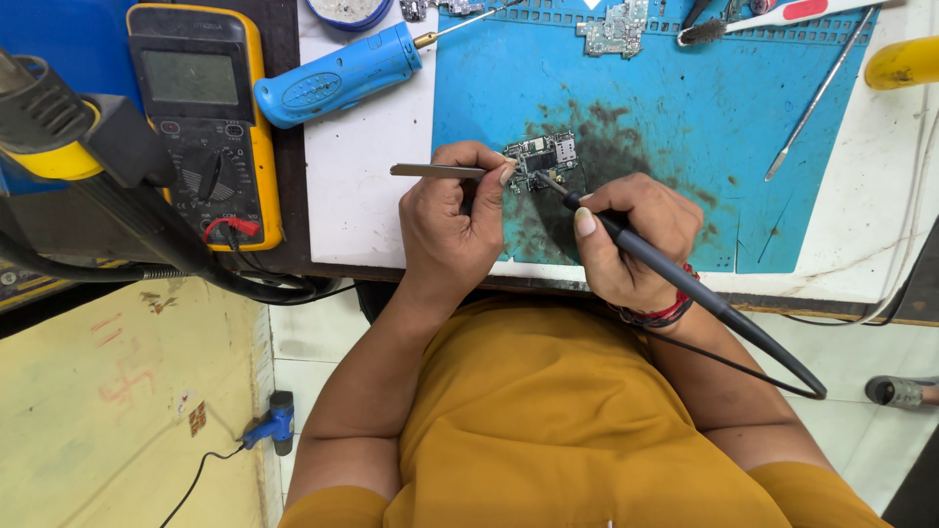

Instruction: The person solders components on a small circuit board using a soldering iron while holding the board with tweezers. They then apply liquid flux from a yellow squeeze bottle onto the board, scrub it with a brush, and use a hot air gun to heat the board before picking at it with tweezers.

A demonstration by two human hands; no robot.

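— Green circuit board (541, 159), where is it found?
— At frame centre on the blue mat (685, 108), just above both hands.
— And the grips?
— Tweezers (440, 171) are pinched shut-fingered in the left hand (452, 220); the soldering iron (675, 279) is clamped by the right hand (636, 240), its tip slanted up-left onto the board.

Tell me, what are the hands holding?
Left hand pinches tweezers near their middle. Right hand holds a soldering iron like a pen, low on its handle.
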